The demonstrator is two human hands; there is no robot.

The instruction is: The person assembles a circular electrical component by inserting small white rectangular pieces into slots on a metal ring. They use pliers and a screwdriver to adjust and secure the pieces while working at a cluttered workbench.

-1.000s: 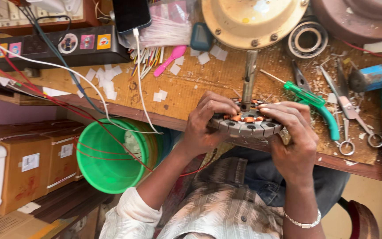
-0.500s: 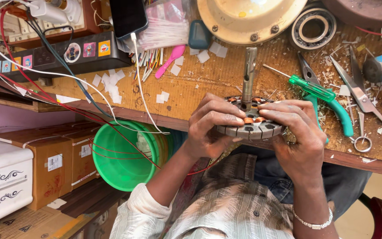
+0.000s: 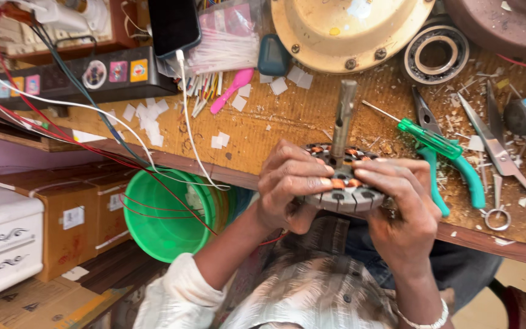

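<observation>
Copper coils face up as the left hand (image 3: pixel 287 186) and right hand (image 3: pixel 406 213) keep gripping the motor core (image 3: pixel 343 186); fingers have closed inward, shaft at 12 o'clock.

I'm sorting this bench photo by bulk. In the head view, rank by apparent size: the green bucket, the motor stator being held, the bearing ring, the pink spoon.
1. Green bucket, though it sits below the bench, farther from the camera.
2. Motor stator, held by both hands.
3. Bearing ring.
4. Pink spoon; about as long as the ring is wide, but far slimmer.
</observation>
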